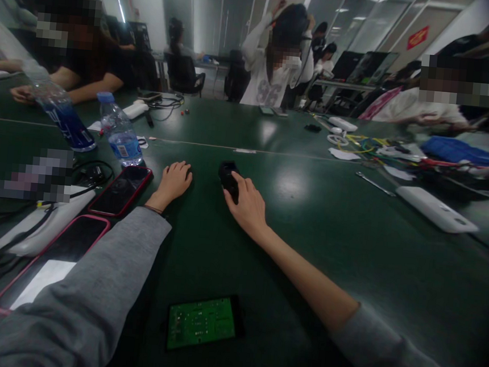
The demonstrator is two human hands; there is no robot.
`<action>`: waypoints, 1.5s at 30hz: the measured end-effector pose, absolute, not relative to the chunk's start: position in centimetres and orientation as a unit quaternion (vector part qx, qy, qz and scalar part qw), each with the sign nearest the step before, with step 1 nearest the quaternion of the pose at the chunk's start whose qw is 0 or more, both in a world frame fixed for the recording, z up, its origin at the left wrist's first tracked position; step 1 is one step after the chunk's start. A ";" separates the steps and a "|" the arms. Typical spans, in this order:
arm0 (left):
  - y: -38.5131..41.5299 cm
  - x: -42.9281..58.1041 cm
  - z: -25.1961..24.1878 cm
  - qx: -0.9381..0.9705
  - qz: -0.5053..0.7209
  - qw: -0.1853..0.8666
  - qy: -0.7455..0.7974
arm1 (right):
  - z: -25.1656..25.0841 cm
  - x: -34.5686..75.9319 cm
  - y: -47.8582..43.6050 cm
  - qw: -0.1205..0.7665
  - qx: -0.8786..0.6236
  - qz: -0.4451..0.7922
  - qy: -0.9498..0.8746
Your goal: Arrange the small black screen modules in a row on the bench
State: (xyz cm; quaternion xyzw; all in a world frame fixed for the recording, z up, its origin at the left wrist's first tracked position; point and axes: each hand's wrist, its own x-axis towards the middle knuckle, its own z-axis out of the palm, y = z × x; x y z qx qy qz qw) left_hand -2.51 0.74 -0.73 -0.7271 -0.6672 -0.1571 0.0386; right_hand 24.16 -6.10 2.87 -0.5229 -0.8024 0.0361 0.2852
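A black object with a rounded end (227, 172) rests on the dark green table, its kind not clear to me. My right hand (246, 203) is closed on its near side, thumb on the left edge and fingers over the top. To the left, my left hand (175, 180) lies palm down on the table with fingers stretched forward; a dark patch beside its fingertips is too unclear to name. Nearer to me, between my forearms, a green circuit board (202, 322) sits in a black frame. A phone with a red edge (122, 190) lies left of my left wrist.
Two plastic bottles, a blue-labelled one (64, 113) and a blue-capped one (123, 133), stand at left. A pink-cased phone (61, 253) lies near my left sleeve. At right are a wrench (375, 184), a white power strip (437, 210) and tangled wires (372, 144). People sit across the table.
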 end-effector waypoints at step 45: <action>0.3 -2.4 -0.4 -0.725 -0.169 0.028 -0.667 | 6.7 28.5 -20.8 0.167 -0.246 0.435 -0.850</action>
